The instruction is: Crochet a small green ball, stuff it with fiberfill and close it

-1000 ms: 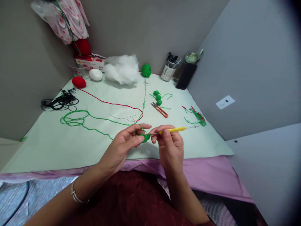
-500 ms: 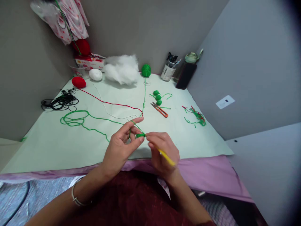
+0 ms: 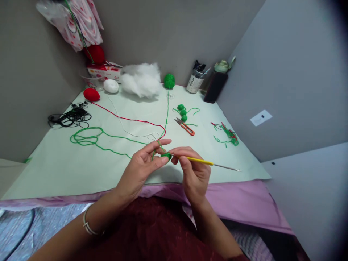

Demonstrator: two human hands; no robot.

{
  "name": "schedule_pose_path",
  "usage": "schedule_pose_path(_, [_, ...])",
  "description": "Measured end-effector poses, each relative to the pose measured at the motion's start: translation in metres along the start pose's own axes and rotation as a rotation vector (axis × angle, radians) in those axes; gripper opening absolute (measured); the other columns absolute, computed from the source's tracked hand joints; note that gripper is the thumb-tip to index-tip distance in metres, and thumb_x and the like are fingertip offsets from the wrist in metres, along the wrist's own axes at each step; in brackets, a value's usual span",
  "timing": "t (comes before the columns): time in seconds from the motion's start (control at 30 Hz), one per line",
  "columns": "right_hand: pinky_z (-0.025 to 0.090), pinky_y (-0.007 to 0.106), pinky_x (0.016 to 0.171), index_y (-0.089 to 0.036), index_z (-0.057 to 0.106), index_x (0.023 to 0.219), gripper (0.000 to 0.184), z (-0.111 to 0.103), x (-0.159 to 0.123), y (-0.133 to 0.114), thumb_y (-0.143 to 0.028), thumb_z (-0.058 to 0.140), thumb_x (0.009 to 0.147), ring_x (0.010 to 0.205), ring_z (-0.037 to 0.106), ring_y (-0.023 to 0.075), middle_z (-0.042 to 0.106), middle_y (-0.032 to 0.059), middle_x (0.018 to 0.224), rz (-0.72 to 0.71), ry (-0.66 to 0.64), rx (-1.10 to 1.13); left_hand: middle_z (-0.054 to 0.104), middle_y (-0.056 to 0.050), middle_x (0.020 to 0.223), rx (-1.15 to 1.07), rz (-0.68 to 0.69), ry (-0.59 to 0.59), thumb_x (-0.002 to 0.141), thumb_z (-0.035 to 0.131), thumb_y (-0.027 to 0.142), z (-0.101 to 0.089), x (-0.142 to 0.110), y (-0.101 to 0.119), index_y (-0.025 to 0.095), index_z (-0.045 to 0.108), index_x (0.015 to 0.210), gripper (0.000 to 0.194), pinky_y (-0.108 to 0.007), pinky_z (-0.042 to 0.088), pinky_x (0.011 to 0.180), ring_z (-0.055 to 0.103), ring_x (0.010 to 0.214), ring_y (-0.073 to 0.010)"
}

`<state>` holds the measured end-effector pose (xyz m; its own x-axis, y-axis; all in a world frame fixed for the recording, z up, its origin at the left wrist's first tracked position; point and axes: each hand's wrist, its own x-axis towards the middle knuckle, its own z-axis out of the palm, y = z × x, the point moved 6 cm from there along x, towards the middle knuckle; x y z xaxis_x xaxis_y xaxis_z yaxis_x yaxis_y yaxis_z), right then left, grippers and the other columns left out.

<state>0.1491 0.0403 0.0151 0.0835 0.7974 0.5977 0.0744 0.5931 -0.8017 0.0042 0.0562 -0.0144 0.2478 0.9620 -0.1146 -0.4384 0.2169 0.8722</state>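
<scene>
Between thumb and fingers, my left hand (image 3: 143, 165) pinches a small green crochet piece (image 3: 166, 156). Green yarn (image 3: 161, 145) runs over its raised index finger and down to the piece. My right hand (image 3: 194, 174) is closed round a crochet hook (image 3: 199, 160) with a yellow handle. One metal end of the hook meets the green piece; the other points right over the table. Beyond my hands lie orange-handled thread snips (image 3: 187, 129) and several small green crocheted balls (image 3: 183, 112).
A green yarn ball (image 3: 169, 81), white stuffing (image 3: 140, 80), a white yarn ball (image 3: 111, 86) and a red one (image 3: 91, 94) stand at the back. Black cord (image 3: 72, 116) lies left, yarn scraps (image 3: 230, 136) right. A pen cup (image 3: 195, 81) and phone (image 3: 216, 87) are near the wall.
The hook has swung from slanting down toward me to pointing nearly level to the right. My right hand has turned with it, and my left hand has shifted slightly right with the green piece.
</scene>
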Motion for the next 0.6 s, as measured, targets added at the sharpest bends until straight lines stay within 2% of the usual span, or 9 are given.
schedule_pose_path(0.1, [0.061, 0.032, 0.074, -0.027, 0.077, 0.113, 0.027, 0.003, -0.008, -0.011, -0.010, 0.062, 0.099, 0.088, 0.073, 0.0176, 0.077, 0.0051, 0.099, -0.190, -0.015, -0.296, 0.067, 0.001, 0.092, -0.003, 0.040, 0.039, 0.082, 0.089, 0.028, 0.001, 0.001, -0.001, 0.028, 0.080, 0.123, 0.043, -0.021, 0.046, 0.087, 0.059, 0.092, -0.0127])
schedule_pose_path(0.17, [0.062, 0.034, 0.077, -0.027, 0.077, 0.118, 0.030, 0.007, -0.015, -0.019, -0.009, 0.066, 0.096, 0.096, 0.073, 0.0204, 0.076, 0.0086, 0.107, -0.354, -0.036, -0.488, 0.068, 0.001, 0.089, -0.102, -0.037, 0.022, 0.081, 0.089, 0.030, 0.004, 0.001, -0.006, 0.026, 0.080, 0.123, 0.043, -0.020, 0.048, 0.082, 0.058, 0.081, -0.0101])
schedule_pose_path(0.23, [0.062, 0.035, 0.078, -0.026, 0.077, 0.120, 0.032, 0.006, -0.016, -0.021, -0.008, 0.066, 0.096, 0.098, 0.073, 0.0210, 0.076, 0.0095, 0.110, -0.403, -0.046, -0.513, 0.061, 0.005, 0.074, -0.214, -0.165, -0.019, 0.082, 0.088, 0.030, 0.007, 0.002, -0.010, 0.023, 0.081, 0.121, 0.041, -0.020, 0.050, 0.078, 0.045, 0.059, -0.0042])
schedule_pose_path(0.3, [0.060, 0.033, 0.076, -0.026, 0.077, 0.117, 0.030, -0.001, -0.010, -0.016, -0.008, 0.062, 0.098, 0.091, 0.072, 0.0184, 0.077, 0.0064, 0.102, -0.281, 0.008, -0.361, 0.044, 0.011, 0.059, -0.289, -0.240, -0.047, 0.083, 0.086, 0.026, 0.008, 0.002, -0.011, 0.019, 0.082, 0.117, 0.034, -0.020, 0.053, 0.079, 0.025, 0.048, -0.0016])
schedule_pose_path(0.37, [0.056, 0.031, 0.070, -0.027, 0.078, 0.109, 0.026, -0.010, -0.003, -0.006, -0.011, 0.059, 0.101, 0.078, 0.068, 0.0148, 0.075, 0.0024, 0.092, -0.084, 0.089, -0.126, 0.035, 0.013, 0.057, -0.296, -0.215, -0.031, 0.084, 0.084, 0.021, 0.004, 0.003, -0.008, 0.018, 0.083, 0.114, 0.030, -0.020, 0.054, 0.083, 0.017, 0.047, -0.0018])
schedule_pose_path(0.47, [0.053, 0.029, 0.066, -0.027, 0.080, 0.101, 0.020, -0.007, 0.001, 0.006, -0.019, 0.061, 0.102, 0.071, 0.064, 0.0127, 0.074, 0.0010, 0.091, 0.100, 0.075, 0.118, 0.054, 0.007, 0.072, -0.187, -0.124, -0.012, 0.082, 0.085, 0.020, 0.001, 0.004, -0.003, 0.023, 0.083, 0.115, 0.032, -0.019, 0.051, 0.077, 0.031, 0.052, -0.0027])
schedule_pose_path(0.53, [0.053, 0.029, 0.069, -0.027, 0.080, 0.100, 0.017, -0.003, 0.001, 0.009, -0.022, 0.064, 0.101, 0.075, 0.065, 0.0132, 0.076, 0.0015, 0.093, 0.137, 0.028, 0.136, 0.065, 0.002, 0.087, -0.100, -0.075, -0.029, 0.084, 0.085, 0.025, 0.003, 0.003, -0.002, 0.026, 0.082, 0.118, 0.034, -0.019, 0.048, 0.072, 0.044, 0.062, -0.0055])
schedule_pose_path(0.6, [0.053, 0.029, 0.070, -0.027, 0.081, 0.101, 0.016, -0.004, -0.001, 0.012, -0.023, 0.065, 0.101, 0.075, 0.065, 0.0128, 0.077, 0.0012, 0.092, 0.179, 0.036, 0.132, 0.068, -0.001, 0.097, -0.046, -0.043, -0.047, 0.088, 0.081, 0.028, 0.005, 0.003, -0.002, 0.028, 0.081, 0.119, 0.032, -0.021, 0.046, 0.071, 0.049, 0.070, -0.0080])
